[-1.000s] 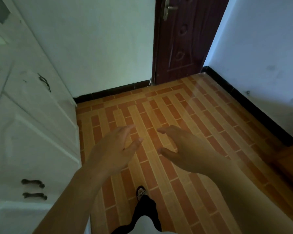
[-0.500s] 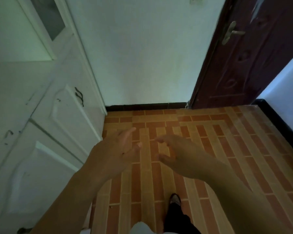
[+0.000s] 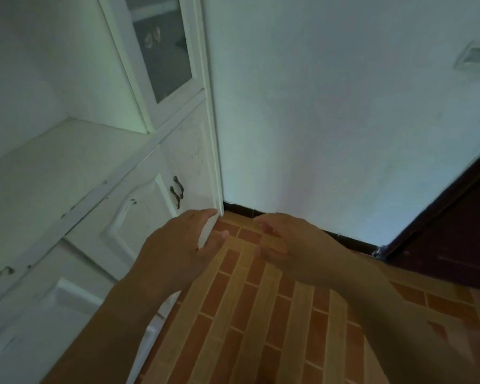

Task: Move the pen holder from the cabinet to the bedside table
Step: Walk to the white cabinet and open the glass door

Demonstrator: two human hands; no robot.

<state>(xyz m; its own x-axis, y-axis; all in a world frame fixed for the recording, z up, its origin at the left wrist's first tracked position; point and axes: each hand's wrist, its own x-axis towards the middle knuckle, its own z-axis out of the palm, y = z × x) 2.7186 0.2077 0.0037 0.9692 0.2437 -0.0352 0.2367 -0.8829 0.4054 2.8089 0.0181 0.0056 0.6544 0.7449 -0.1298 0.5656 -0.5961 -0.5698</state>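
A white cabinet [image 3: 139,214] fills the left side, with an open shelf [image 3: 53,167] at counter height and a glass-fronted door [image 3: 161,48] above it. No pen holder shows on the visible part of the shelf. My left hand [image 3: 178,253] hovers in front of the cabinet's lower right corner, fingers apart and empty. My right hand [image 3: 288,248] is held beside it over the floor, fingers loosely curled, holding nothing. The bedside table is out of view.
Lower cabinet doors carry dark handles [image 3: 177,191]. A pale wall [image 3: 330,120] with a switch plate [image 3: 475,57] stands ahead. A dark brown door [image 3: 455,245] is at the right. The floor [image 3: 261,314] is orange brick-pattern tile.
The view has swung left and up toward the cabinet, bringing the open shelf and glass door into sight. Both hands stay empty and held out in front, now nearer the cabinet.
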